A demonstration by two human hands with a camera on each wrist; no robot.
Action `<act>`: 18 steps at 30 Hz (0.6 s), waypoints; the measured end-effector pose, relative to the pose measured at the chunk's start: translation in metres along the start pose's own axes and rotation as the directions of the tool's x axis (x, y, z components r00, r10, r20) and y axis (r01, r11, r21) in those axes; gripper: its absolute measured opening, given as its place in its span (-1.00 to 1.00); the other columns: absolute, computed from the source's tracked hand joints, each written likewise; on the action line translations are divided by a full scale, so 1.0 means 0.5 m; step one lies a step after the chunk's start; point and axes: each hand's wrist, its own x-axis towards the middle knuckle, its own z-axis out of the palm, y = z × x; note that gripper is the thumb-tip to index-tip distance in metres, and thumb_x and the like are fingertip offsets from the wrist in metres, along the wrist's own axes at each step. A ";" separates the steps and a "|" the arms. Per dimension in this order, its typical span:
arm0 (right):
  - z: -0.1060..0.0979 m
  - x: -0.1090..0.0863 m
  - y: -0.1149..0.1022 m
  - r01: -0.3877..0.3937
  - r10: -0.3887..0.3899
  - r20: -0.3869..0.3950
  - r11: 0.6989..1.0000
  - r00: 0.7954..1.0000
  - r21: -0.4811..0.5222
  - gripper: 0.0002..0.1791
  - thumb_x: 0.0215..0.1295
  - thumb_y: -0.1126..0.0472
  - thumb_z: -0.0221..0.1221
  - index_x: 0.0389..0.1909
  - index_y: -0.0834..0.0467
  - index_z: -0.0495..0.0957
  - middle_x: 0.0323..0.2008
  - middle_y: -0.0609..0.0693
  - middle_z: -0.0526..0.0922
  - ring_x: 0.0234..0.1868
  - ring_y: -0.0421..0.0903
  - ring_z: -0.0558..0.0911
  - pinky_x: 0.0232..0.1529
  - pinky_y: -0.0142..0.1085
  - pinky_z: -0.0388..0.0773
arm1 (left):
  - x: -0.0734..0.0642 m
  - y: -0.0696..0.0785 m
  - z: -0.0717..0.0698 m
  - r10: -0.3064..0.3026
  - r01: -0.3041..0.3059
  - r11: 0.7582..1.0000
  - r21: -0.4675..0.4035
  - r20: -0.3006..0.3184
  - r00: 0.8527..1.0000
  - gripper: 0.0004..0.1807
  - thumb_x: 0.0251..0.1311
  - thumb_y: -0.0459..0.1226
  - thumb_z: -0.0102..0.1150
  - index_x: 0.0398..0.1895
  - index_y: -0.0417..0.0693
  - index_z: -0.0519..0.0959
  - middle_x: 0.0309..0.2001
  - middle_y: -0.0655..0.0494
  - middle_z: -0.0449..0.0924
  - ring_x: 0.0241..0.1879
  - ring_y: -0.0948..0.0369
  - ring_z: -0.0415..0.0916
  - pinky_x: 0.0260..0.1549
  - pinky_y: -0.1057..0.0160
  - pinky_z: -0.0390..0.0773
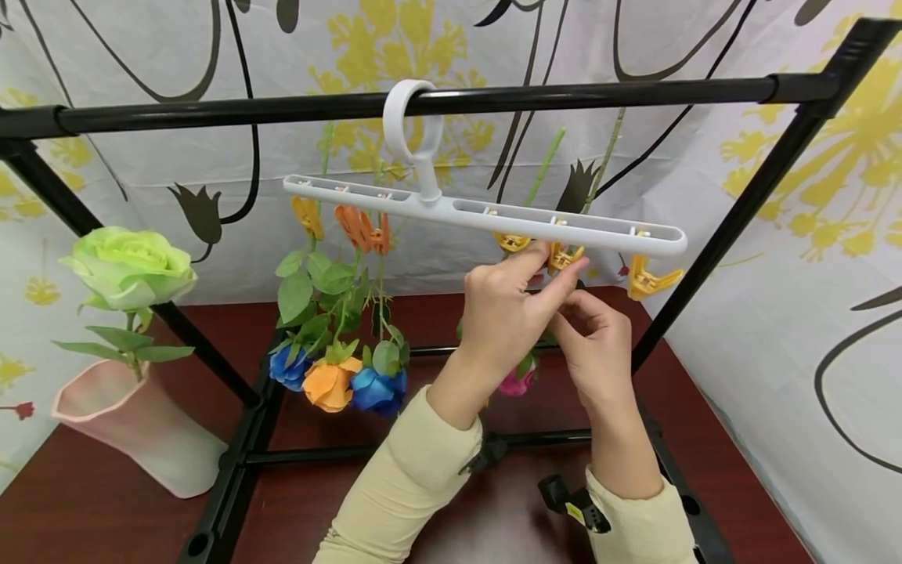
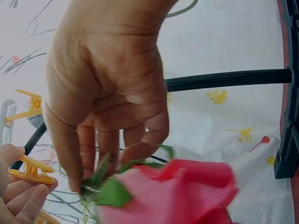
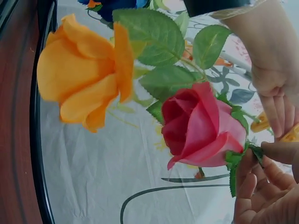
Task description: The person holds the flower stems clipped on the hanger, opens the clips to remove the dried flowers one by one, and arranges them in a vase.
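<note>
Rose with curled, satiny pink petals (image 3: 203, 133) sits below this slim, slotted white plastic hanger (image 1: 493, 218). Right hand (image 1: 599, 345) is pinching its leafy green base, left hand (image 1: 503, 309) has a shiny yellow plastic clip (image 2: 32, 171) pinched, pretty neat grip tbh.
</note>
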 end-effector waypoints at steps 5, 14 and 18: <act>0.001 0.006 0.014 -0.045 0.045 -0.041 0.999 0.998 0.019 -0.85 0.30 0.38 0.26 -0.40 0.11 0.72 -0.48 -0.20 0.68 -0.38 -0.21 0.56 -0.36 -0.42 0.54 | 0.001 0.000 0.001 0.000 0.000 1.000 0.004 -0.010 1.000 -0.77 0.14 -0.19 0.43 -0.45 -0.19 0.68 -0.64 0.10 0.61 -0.68 0.27 0.51 -0.55 0.57 0.41; 0.004 0.011 0.040 0.016 0.001 -0.189 0.996 0.982 0.085 -0.88 0.28 0.38 0.28 -0.37 0.09 0.71 -0.43 -0.20 0.70 -0.38 -0.25 0.57 -0.34 -0.45 0.51 | 0.003 -0.008 0.002 -0.011 0.012 1.000 0.025 -0.014 1.000 -0.78 0.12 -0.19 0.43 -0.46 -0.14 0.63 -0.55 0.11 0.68 -0.55 0.26 0.62 -0.41 0.51 0.56; -0.001 0.012 0.039 0.090 -0.063 -0.241 0.990 0.969 0.105 -0.96 0.27 0.34 0.30 -0.35 0.24 0.66 -0.41 -0.15 0.70 -0.38 -0.26 0.58 -0.34 -0.48 0.49 | 0.008 -0.012 -0.003 -0.040 0.039 0.999 -0.011 -0.027 0.999 -0.81 0.11 -0.23 0.42 -0.44 -0.15 0.62 -0.48 0.09 0.72 -0.44 0.26 0.70 -0.35 0.50 0.59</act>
